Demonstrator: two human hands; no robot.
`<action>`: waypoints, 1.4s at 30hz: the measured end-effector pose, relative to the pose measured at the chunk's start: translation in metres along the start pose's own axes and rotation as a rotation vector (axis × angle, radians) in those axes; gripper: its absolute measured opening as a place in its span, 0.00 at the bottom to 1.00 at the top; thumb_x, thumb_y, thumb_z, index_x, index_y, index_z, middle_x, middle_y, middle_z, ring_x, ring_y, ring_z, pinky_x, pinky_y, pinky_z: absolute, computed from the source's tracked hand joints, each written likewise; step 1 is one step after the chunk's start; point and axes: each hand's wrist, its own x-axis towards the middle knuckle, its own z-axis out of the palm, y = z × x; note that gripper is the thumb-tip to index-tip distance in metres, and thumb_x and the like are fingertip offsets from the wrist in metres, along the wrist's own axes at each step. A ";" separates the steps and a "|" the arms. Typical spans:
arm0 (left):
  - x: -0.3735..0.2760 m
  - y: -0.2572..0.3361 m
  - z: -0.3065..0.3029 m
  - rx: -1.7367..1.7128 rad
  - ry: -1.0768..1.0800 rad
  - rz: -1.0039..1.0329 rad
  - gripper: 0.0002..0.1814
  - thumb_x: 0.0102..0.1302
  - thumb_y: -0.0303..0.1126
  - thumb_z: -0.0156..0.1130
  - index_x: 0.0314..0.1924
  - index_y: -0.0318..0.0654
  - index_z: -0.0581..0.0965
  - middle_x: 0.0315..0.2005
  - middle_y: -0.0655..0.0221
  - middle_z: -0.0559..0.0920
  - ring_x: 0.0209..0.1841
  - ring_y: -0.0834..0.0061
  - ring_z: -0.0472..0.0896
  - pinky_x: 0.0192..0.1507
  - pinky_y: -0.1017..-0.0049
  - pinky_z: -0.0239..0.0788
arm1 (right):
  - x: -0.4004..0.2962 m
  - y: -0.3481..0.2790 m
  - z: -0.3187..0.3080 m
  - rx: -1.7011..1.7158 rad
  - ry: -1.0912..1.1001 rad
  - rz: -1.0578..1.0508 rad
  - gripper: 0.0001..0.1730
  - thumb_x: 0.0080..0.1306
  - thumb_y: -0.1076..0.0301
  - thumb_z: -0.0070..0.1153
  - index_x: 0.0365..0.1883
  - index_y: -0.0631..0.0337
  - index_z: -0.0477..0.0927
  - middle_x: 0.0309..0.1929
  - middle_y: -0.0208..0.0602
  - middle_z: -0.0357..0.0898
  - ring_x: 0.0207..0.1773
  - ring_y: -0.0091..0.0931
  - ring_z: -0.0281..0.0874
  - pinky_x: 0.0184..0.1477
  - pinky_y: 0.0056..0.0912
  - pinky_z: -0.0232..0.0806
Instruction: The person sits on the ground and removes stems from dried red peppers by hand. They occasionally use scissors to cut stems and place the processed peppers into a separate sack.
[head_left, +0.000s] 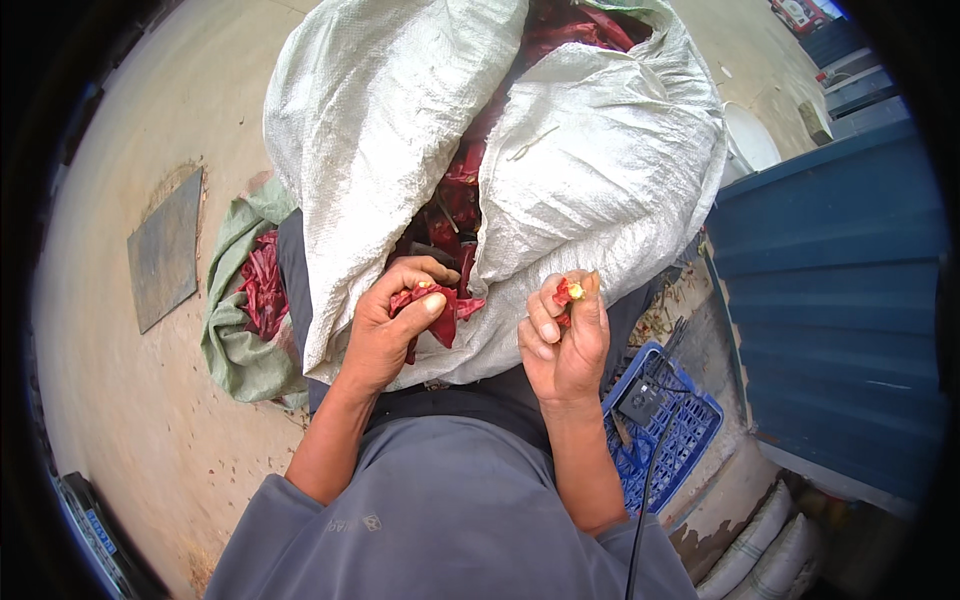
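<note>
A large white woven plastic sack (570, 172) lies across my lap, its slit showing dried red chili peppers (461, 176) inside. At the near end of this slit, my left hand (394, 322) is closed around several dried red chili pieces (444, 319), with the thumb on top. To its right, my right hand (566, 337) is raised over the sack's near edge and pinches a torn chili top (571, 291) with a pale yellow inside between thumb and fingers. More red shows under its curled fingers. The two hands are apart.
Left of my leg stands a green woven sack (225, 330) with red chilies. A flat grey board (166, 251) lies on the floor beyond it. On the right are a blue plastic crate (694, 439) with a black device (640, 403) and cable, a blue corrugated metal panel (840, 300) and a white bucket (752, 139).
</note>
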 end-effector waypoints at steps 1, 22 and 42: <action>0.002 0.005 -0.001 -0.076 0.072 -0.056 0.06 0.68 0.26 0.62 0.41 0.30 0.77 0.50 0.61 0.80 0.51 0.74 0.80 0.56 0.74 0.69 | 0.000 -0.005 0.004 -0.028 0.048 -0.004 0.16 0.80 0.55 0.45 0.43 0.59 0.72 0.38 0.40 0.82 0.25 0.18 0.71 0.20 0.17 0.62; 0.040 -0.031 -0.051 0.847 0.156 -0.038 0.18 0.68 0.28 0.60 0.57 0.33 0.79 0.45 0.61 0.85 0.46 0.64 0.81 0.54 0.68 0.71 | 0.024 0.030 -0.020 -0.914 -0.022 0.268 0.14 0.73 0.69 0.54 0.51 0.71 0.80 0.34 0.31 0.80 0.33 0.19 0.78 0.31 0.21 0.70; 0.029 0.026 -0.007 -0.202 0.034 -0.349 0.22 0.67 0.33 0.67 0.57 0.27 0.78 0.43 0.66 0.85 0.42 0.80 0.81 0.47 0.79 0.74 | 0.026 0.025 0.016 -1.609 -0.537 -1.161 0.15 0.54 0.78 0.66 0.42 0.63 0.85 0.36 0.37 0.84 0.28 0.29 0.82 0.24 0.30 0.72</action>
